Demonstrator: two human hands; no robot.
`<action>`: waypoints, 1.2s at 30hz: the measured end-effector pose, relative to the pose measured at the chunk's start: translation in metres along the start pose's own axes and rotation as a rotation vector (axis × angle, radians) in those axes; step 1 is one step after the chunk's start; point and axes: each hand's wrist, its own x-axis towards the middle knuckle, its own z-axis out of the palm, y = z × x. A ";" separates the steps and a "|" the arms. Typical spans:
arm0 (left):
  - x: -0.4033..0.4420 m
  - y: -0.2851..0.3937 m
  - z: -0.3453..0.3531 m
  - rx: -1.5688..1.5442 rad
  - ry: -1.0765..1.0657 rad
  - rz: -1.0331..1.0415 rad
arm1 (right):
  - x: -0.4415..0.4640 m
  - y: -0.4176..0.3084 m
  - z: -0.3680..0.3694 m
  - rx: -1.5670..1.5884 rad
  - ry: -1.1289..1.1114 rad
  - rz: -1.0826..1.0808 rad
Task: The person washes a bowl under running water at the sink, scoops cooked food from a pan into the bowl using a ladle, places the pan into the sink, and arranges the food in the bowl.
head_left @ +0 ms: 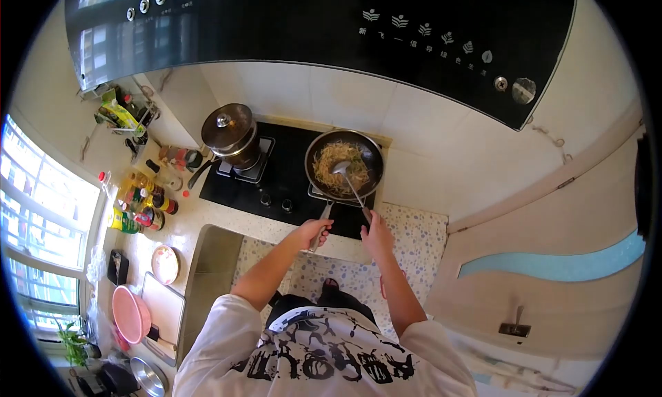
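A dark frying pan (378, 164) sits over the right burner with noodles (331, 169) spread inside it. My left hand (314, 234) is closed around the pan's handle, close to the stove's front edge. The fingers of my right hand (376, 236) wrap the dark handle of a metal spatula (340, 167). Its head rests among the noodles, near the middle of the pan, and its shaft slants down across the pan's rim.
A lidded pot (231, 131) stands on the left burner of the black stove (276, 183). Bottles (155, 200), a small plate (165, 264), a cutting board (165, 307) and a pink basin (131, 314) line the left counter. The range hood (303, 25) hangs overhead.
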 end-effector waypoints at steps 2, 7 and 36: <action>0.003 -0.004 0.007 0.094 0.101 0.081 | 0.008 0.002 0.006 -0.050 -0.021 0.015; -0.007 -0.011 0.021 0.240 0.277 0.233 | 0.019 0.009 0.009 -0.061 -0.002 0.015; -0.363 -0.269 -0.154 -0.169 0.977 0.328 | -0.104 -0.283 0.123 0.523 -0.712 -0.547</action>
